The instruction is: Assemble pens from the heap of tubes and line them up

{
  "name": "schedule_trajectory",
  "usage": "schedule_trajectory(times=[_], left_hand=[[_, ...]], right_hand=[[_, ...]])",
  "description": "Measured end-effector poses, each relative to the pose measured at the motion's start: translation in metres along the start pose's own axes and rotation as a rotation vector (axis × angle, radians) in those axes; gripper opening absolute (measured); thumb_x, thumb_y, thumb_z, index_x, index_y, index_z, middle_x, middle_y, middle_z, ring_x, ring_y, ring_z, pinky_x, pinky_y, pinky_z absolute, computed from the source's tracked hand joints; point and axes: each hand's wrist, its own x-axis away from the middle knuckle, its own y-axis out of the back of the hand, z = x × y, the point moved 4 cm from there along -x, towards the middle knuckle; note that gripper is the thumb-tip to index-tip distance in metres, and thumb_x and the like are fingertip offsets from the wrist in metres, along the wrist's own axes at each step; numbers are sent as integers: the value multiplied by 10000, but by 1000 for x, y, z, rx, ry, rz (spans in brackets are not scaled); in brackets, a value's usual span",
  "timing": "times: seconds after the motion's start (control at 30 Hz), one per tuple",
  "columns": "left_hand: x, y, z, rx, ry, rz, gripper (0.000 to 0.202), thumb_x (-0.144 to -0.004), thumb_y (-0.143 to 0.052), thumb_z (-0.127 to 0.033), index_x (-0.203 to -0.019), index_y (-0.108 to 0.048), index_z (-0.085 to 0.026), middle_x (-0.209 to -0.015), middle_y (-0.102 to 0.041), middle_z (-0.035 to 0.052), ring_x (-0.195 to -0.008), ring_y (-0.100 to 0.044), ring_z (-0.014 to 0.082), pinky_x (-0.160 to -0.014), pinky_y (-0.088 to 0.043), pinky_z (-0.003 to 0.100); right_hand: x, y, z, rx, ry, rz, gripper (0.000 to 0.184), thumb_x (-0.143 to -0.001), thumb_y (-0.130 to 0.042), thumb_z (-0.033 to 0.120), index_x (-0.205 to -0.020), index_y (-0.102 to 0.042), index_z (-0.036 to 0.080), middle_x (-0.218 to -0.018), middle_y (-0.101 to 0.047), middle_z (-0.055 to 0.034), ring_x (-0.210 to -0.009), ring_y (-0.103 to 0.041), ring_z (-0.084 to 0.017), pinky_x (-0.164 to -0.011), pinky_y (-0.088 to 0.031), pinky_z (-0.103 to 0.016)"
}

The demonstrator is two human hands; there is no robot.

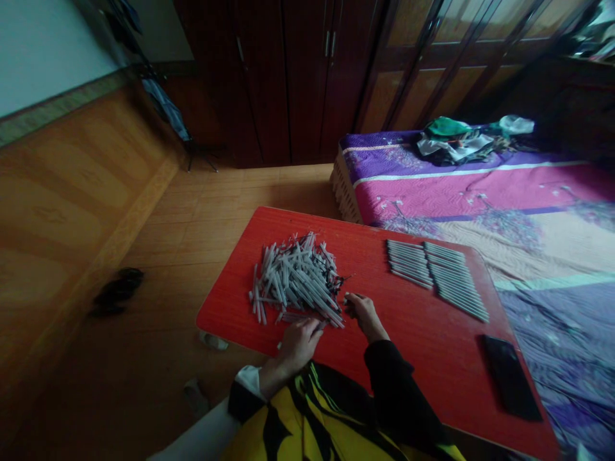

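Many thin grey tubes w/ dark bits among them (293, 275), loosely heaped, just beyond L hand (298, 340) & left of R hand (362, 314). Fingers of both curled narrow; can't tell what, if anything, they hold. Two neat rows of similar tubes (454, 278) well to R hand's right. Red tabletop (355, 256) under all; flat black slab (512, 378) far right. Past hands: dk wardrobe (307, 83), purple/pink bedspread (423, 192) beyond-right, tan floor (211, 198) beyond-left.
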Motion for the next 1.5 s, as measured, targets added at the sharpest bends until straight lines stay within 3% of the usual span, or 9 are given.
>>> schedule_trajectory(times=[0.23,0.37,0.97,1.17,1.5], left_hand=[[-8,-7,-12,58,-124,69,127,-827,-497,-146,-901,-586,-200,-853,-666,19,-798,-613,160,-691,-422,233],[-13,-10,-18,99,-192,89,162,-827,-501,-154,-952,-590,-205,-867,-669,24,-811,-616,166,-702,-432,240],[-12,-8,-19,94,-297,99,156,-864,-467,-205,-962,-589,-205,-861,-653,28,-813,-607,173,-691,-430,251],[-12,-8,-19,70,-312,93,188,-901,-416,-271,-933,-587,-199,-832,-650,26,-775,-606,173,-656,-420,254],[-11,-8,-17,51,-310,101,161,-884,-451,-234,-955,-592,-208,-856,-637,28,-814,-594,170,-690,-428,251]], right_hand=[[53,-7,1,-476,21,23,303,-598,-670,337,-820,-584,149,-520,-592,11,-428,-537,-123,-386,-418,-225],[70,-3,6,-670,68,-28,303,-565,-748,269,-791,-580,156,-611,-641,-5,-476,-572,-128,-402,-433,-223],[101,7,17,-534,233,-211,286,-615,-752,316,-778,-570,169,-663,-640,-4,-549,-617,-149,-443,-462,-233],[106,2,17,-462,242,-141,279,-630,-739,339,-780,-584,162,-671,-645,-24,-569,-610,-151,-460,-470,-238],[102,7,16,-359,210,-54,302,-620,-738,373,-742,-575,149,-595,-633,-24,-502,-582,-137,-431,-451,-229]])
